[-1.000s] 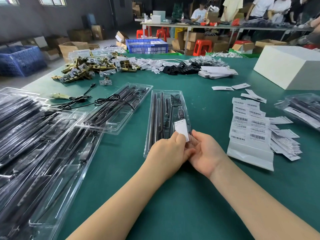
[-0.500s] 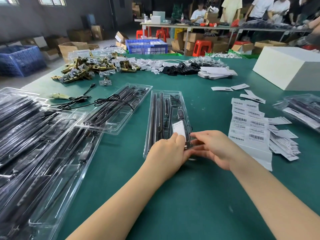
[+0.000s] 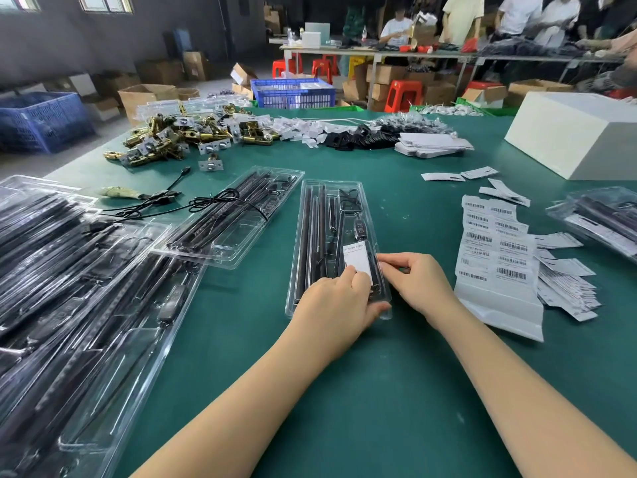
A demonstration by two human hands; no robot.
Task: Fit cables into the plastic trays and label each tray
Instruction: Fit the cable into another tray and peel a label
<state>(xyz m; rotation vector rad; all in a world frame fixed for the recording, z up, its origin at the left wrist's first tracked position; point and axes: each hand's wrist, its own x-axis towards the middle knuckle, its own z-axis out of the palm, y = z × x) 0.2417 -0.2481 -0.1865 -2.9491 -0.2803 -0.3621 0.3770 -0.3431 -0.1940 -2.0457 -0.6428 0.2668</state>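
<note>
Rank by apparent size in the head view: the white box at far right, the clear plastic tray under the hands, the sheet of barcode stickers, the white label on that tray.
1. Clear plastic tray and white box: look alike in extent; the box sits farther, so unranked.
2. Barcode sticker sheet.
3. White label, smallest.

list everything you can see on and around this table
tray: one, clear, table centre, black cables inside
label: one, white, on that tray
open tray: one, clear, left of centre
tray stack: many, clear, left edge
tray pile: several, clear, right edge
barcode sheet: one, white, right of centre
metal latches: heap, brass, far left
box: one, white, far right
table: one, green
left hand: on tray's near end, touches label
right hand: at tray's right edge
</note>
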